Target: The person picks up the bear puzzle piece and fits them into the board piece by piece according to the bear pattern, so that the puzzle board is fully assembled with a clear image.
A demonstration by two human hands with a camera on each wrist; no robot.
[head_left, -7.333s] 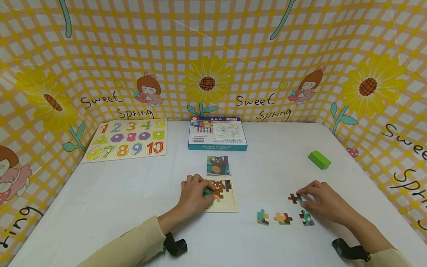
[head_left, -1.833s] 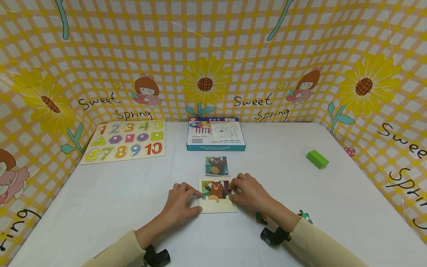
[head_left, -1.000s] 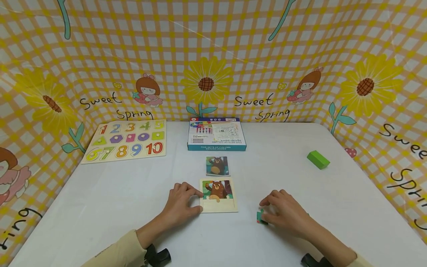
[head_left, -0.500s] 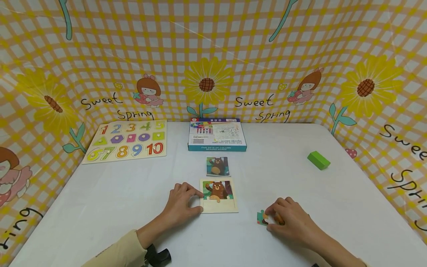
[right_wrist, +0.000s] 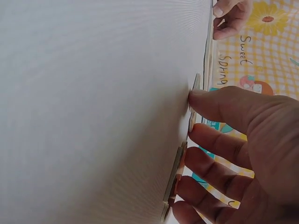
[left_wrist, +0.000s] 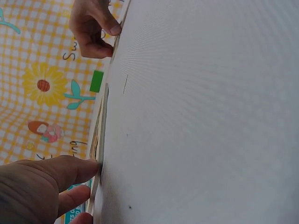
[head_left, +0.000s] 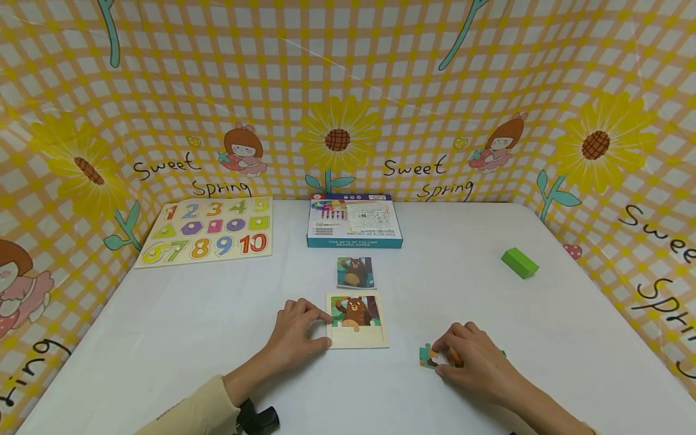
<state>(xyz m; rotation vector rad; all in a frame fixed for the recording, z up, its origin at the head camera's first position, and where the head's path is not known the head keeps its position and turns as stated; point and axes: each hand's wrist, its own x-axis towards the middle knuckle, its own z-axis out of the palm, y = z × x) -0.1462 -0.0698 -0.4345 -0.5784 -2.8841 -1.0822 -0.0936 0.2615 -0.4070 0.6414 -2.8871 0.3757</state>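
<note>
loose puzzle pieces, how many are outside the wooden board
3 visible, at least partly: a teal piece by the right hand, an orange piece under that hand, a green piece mostly hidden behind it. Others may be hidden.

The person wears a beige sleeve (head_left: 190,408) and black wrist device (head_left: 262,419).

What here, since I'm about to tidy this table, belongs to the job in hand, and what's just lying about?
In the job:
puzzle tray, touched by the left hand
loose puzzle pieces at the right hand
bear card, probably the reference picture

Apparently just lying about:
number board
cardboard box
green block
</note>
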